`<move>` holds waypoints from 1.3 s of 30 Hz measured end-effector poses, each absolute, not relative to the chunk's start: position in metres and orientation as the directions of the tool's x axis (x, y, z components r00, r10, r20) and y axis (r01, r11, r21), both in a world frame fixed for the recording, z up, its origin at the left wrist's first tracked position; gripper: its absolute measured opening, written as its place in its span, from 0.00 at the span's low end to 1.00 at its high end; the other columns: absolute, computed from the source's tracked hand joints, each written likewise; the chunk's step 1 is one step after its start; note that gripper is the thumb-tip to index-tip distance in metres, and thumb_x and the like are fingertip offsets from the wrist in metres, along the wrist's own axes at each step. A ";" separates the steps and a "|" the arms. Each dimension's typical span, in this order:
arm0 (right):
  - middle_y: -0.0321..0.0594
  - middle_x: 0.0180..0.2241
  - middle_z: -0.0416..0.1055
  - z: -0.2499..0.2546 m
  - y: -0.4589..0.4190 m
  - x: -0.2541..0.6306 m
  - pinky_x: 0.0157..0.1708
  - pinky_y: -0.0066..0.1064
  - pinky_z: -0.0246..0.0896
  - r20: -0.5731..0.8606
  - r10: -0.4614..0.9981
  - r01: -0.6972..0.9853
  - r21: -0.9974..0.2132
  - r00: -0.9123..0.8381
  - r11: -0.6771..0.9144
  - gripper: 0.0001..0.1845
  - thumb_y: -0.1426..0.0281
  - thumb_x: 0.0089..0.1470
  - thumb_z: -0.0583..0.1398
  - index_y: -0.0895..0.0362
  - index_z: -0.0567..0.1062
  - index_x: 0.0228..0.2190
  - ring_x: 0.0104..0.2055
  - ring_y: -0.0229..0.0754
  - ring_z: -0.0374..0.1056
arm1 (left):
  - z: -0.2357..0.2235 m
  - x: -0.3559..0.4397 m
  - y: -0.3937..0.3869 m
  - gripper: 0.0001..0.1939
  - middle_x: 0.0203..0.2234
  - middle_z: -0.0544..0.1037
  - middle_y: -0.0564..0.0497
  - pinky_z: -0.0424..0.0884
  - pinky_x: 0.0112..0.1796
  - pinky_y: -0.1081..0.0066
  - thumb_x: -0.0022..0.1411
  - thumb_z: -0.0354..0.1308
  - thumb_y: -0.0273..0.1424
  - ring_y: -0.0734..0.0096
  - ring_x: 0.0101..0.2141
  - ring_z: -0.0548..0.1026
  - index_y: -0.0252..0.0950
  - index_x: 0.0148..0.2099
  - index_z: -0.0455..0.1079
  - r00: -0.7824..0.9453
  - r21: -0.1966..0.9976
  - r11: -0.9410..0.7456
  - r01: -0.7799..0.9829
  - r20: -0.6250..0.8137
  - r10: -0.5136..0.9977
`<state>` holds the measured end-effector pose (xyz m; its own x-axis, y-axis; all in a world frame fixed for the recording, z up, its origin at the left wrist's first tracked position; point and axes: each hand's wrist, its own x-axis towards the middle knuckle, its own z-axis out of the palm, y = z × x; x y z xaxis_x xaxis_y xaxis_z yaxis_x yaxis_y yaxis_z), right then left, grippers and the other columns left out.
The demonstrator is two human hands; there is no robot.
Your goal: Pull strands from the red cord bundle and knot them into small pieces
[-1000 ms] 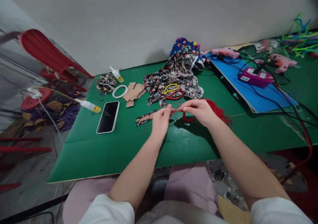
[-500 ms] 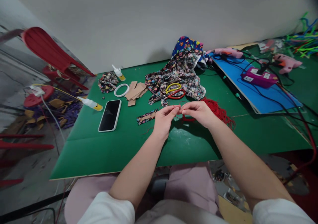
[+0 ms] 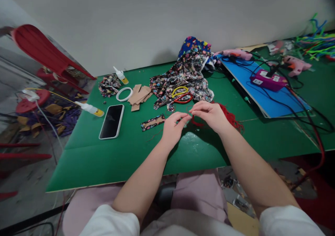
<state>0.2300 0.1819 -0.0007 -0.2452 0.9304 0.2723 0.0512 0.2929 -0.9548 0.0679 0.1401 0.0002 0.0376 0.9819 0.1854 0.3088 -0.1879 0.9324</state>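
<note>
My left hand (image 3: 175,125) is closed in a pinch over the green table. Close beside it, my right hand (image 3: 209,114) also pinches with thumb and forefinger, the fingertips of both almost meeting. A strand of red yarn (image 3: 155,135) trails out to the left of my left hand and runs thinly between the fingers; its exact hold is small to see. Behind my right hand lies a bundle of red yarn (image 3: 230,118), partly hidden. Just beyond the hands are scissors (image 3: 183,97) with one yellow and one red handle. A cardboard strip edged in floral fabric (image 3: 153,123) lies left of my left hand.
Floral fabric (image 3: 180,75), cardboard pieces (image 3: 140,95), a white ring (image 3: 124,94), glue bottles (image 3: 90,109) and a phone (image 3: 112,122) lie on the table (image 3: 104,166). To the right are a blue folder (image 3: 267,100), a purple power strip (image 3: 269,80), cables and pink glue guns (image 3: 295,65).
My fingertips have drawn slightly apart, with my right hand raised a little. The whole view has shifted slightly, so the table things appear further left.
</note>
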 end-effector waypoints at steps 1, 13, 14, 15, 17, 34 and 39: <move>0.36 0.30 0.74 -0.001 0.181 0.230 0.41 0.34 0.64 0.265 0.928 0.047 -0.957 -0.262 0.287 0.02 0.70 0.44 0.66 0.52 0.80 0.25 0.35 0.38 0.69 | 0.001 0.068 0.140 0.09 0.27 0.77 0.52 0.67 0.37 0.72 0.58 0.57 0.34 0.72 0.31 0.73 0.36 0.31 0.75 0.067 0.928 -0.200 0.316 0.188 0.980; 0.35 0.29 0.72 0.004 0.178 0.231 0.36 0.30 0.65 0.159 0.907 -0.085 -0.987 -0.390 0.137 0.04 0.69 0.41 0.67 0.51 0.81 0.26 0.32 0.35 0.68 | 0.006 0.068 0.137 0.12 0.22 0.74 0.54 0.66 0.32 0.74 0.58 0.54 0.35 0.74 0.27 0.70 0.35 0.27 0.72 0.198 0.959 -0.081 0.272 0.027 0.980; 0.35 0.29 0.72 0.005 0.178 0.230 0.36 0.30 0.65 0.145 0.906 -0.090 -0.989 -0.397 0.119 0.04 0.69 0.41 0.67 0.51 0.81 0.25 0.32 0.35 0.68 | 0.007 0.068 0.136 0.11 0.22 0.73 0.54 0.66 0.32 0.74 0.57 0.55 0.35 0.74 0.27 0.70 0.35 0.27 0.72 0.196 0.962 -0.076 0.261 0.025 0.980; 0.36 0.29 0.72 0.005 0.178 0.230 0.35 0.30 0.65 0.133 0.907 -0.094 -0.990 -0.400 0.104 0.04 0.68 0.40 0.68 0.52 0.81 0.25 0.32 0.35 0.68 | 0.008 0.068 0.136 0.11 0.21 0.73 0.54 0.66 0.32 0.74 0.57 0.55 0.35 0.74 0.26 0.70 0.35 0.27 0.72 0.192 0.967 -0.069 0.244 0.021 0.981; 0.35 0.28 0.72 0.006 0.177 0.229 0.35 0.29 0.65 0.117 0.908 -0.110 -0.991 -0.403 0.079 0.04 0.68 0.40 0.68 0.52 0.81 0.25 0.31 0.34 0.67 | 0.009 0.069 0.136 0.12 0.21 0.73 0.54 0.65 0.31 0.74 0.57 0.56 0.36 0.75 0.26 0.70 0.35 0.26 0.73 0.185 0.978 -0.050 0.204 0.012 0.983; 0.36 0.29 0.72 0.003 0.176 0.229 0.34 0.29 0.65 0.141 0.892 -0.153 -0.985 -0.429 0.082 0.03 0.69 0.41 0.67 0.53 0.80 0.25 0.31 0.35 0.67 | 0.009 0.069 0.138 0.11 0.19 0.74 0.53 0.66 0.29 0.73 0.53 0.59 0.36 0.74 0.24 0.70 0.35 0.24 0.73 0.182 0.998 0.017 0.064 -0.028 0.983; 0.36 0.28 0.72 0.003 0.176 0.231 0.35 0.30 0.64 0.135 0.888 -0.151 -0.986 -0.439 0.075 0.04 0.69 0.41 0.68 0.52 0.81 0.25 0.31 0.35 0.67 | 0.007 0.068 0.137 0.11 0.20 0.74 0.53 0.66 0.29 0.73 0.53 0.58 0.36 0.75 0.24 0.69 0.35 0.25 0.73 0.217 0.998 0.027 0.058 -0.039 0.975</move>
<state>0.2308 0.1757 0.0031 -0.4387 0.8884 0.1351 -0.1507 0.0755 -0.9857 0.0682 0.1370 0.0072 0.2169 0.9754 -0.0386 0.0581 0.0265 0.9980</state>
